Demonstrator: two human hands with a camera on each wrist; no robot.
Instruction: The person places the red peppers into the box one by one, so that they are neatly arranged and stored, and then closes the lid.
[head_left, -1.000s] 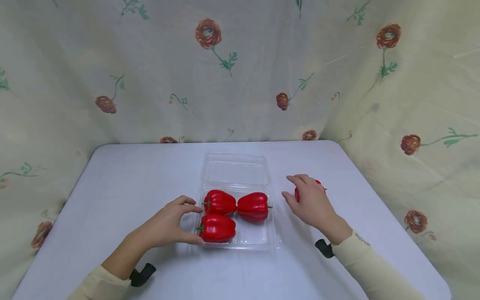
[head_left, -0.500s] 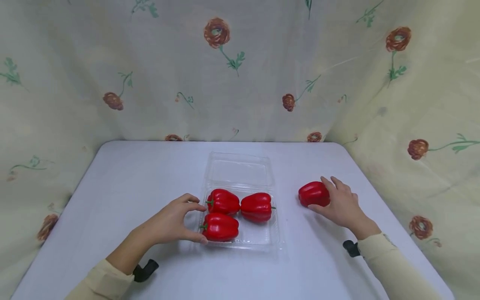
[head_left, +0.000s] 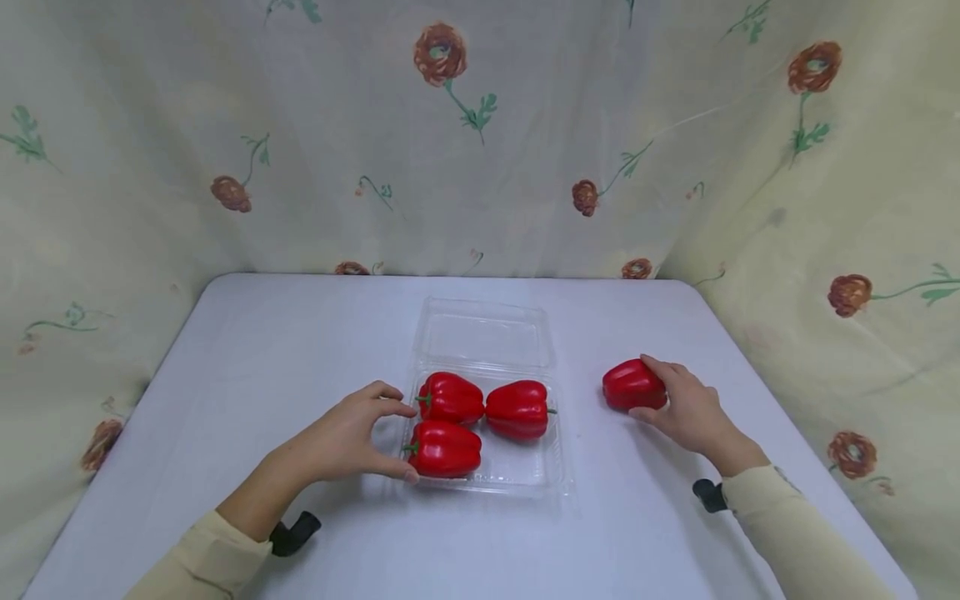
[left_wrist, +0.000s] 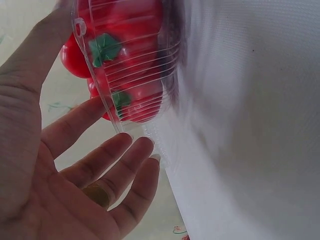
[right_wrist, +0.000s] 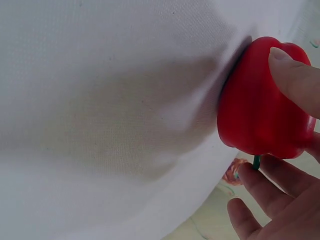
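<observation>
Pepper (head_left: 632,386) near the right edge of the tabletop (head_left: 300,333) is gripped by the right hand (head_left: 693,414); left hand (head_left: 341,437), spread wide, flanks the box (head_left: 521,472), likely steadying it.

Cream sleeves (head_left: 201,557) end beside black wrist pieces (head_left: 294,534), and a gold-toned ring (left_wrist: 96,195) shows

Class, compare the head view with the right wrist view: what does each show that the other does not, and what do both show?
Only the head view: the open clear plastic clamshell, the three red bell peppers in it, the left grip at its side, and the cream sleeves.

Only the right wrist view: the green stem of the lone red bell pepper.

Both: that pepper, the right grip holding it, the white tabletop and the floral cloth.
</observation>
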